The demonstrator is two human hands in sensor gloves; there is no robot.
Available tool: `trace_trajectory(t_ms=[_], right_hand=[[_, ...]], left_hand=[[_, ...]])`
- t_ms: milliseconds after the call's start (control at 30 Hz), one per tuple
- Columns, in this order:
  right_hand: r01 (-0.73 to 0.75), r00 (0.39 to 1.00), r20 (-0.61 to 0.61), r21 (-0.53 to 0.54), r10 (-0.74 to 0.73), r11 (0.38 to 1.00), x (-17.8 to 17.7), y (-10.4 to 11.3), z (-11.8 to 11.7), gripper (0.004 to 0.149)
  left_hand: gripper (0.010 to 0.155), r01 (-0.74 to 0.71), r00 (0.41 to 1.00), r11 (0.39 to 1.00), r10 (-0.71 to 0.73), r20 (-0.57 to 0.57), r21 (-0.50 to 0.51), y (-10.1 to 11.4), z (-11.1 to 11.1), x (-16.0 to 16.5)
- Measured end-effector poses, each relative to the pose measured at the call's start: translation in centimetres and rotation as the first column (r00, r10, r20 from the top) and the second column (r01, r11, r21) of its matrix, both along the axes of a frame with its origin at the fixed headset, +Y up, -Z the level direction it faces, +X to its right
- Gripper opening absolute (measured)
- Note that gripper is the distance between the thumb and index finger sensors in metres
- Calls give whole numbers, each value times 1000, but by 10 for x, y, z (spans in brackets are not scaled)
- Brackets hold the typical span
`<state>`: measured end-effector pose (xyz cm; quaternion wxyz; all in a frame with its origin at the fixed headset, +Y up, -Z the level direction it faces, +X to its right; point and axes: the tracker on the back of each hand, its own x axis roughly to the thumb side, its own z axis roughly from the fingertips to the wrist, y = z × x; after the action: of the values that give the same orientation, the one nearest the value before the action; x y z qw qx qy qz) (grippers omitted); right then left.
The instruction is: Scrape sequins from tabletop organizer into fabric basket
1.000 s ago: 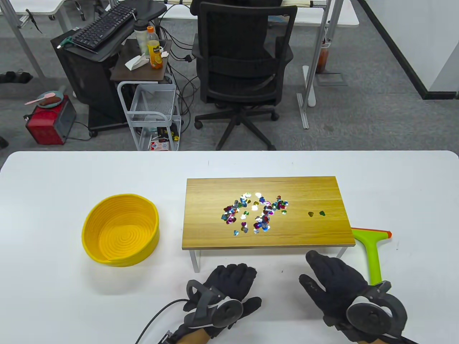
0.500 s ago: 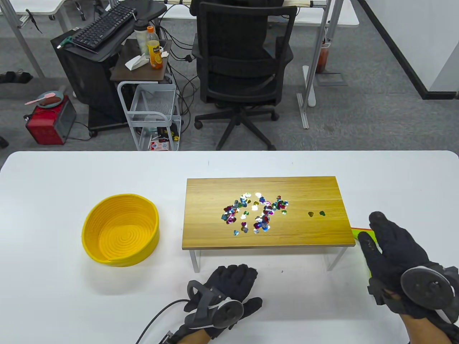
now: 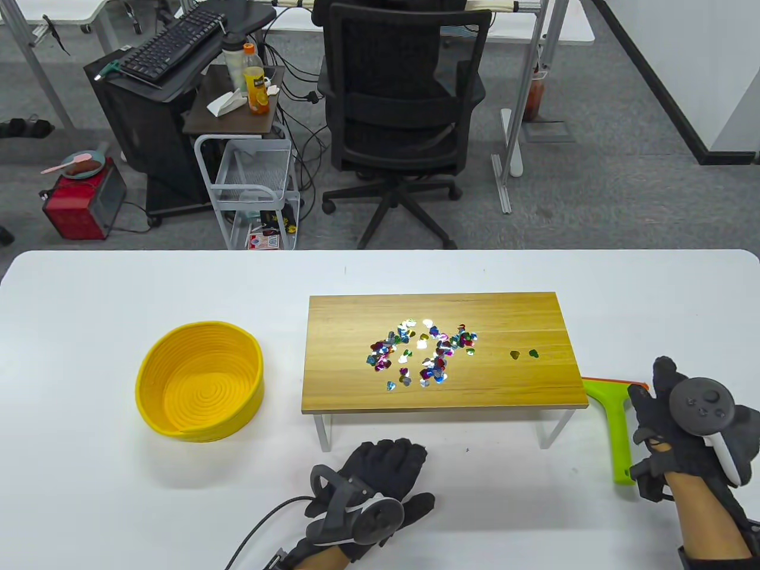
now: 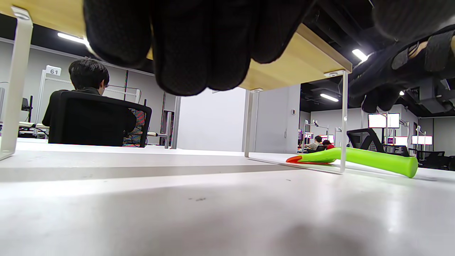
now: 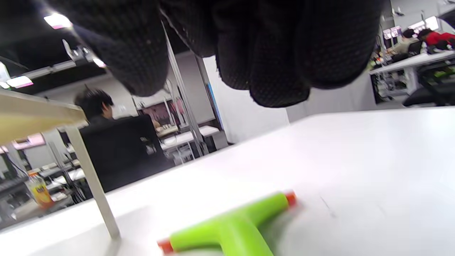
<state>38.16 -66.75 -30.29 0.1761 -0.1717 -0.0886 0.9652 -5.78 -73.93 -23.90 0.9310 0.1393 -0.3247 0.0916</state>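
Note:
Colourful heart sequins lie scattered on a small wooden tabletop organizer, a raised shelf on white legs. A yellow fabric basket stands empty to its left. A green scraper with an orange blade lies on the table right of the organizer; it also shows in the left wrist view and right wrist view. My right hand hovers just right of the scraper's handle, fingers loosely curled, holding nothing. My left hand rests flat on the table in front of the organizer, empty.
Two stray sequins lie apart towards the organizer's right end. The white table stretches wide around everything. An office chair and a cart stand beyond the far edge.
My right hand has swung from in front of the organizer to the right, over the scraper's handle, and turned so the tracker faces up. My left hand has stayed still.

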Motion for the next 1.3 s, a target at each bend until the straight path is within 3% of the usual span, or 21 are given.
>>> trace_trajectory(t_ms=[200,367,567,1067,1300], right_hand=[[16,999,43,-220,-7,975,1,-30,-11,83],[42,997,77,-308,-19,951,-1,-48,-19,86],[8,997,79,-359,22,933,-6,-61,-25,88],[7,990,133,-432,56,902,-3,-88,-32,74],[-14,988,134,-430,79,903,-4,-90,-35,69]], left_hand=[[76,-1,1000,1000,1,0,-1,0,0,0],[76,-1,1000,1000,1,0,-4,0,0,0],[76,-3,1000,1000,3,-1,-3,0,-1,-1],[76,-1,1000,1000,1,0,-13,0,-1,-1],[76,3,1000,1000,-3,1,-17,0,-1,0]])
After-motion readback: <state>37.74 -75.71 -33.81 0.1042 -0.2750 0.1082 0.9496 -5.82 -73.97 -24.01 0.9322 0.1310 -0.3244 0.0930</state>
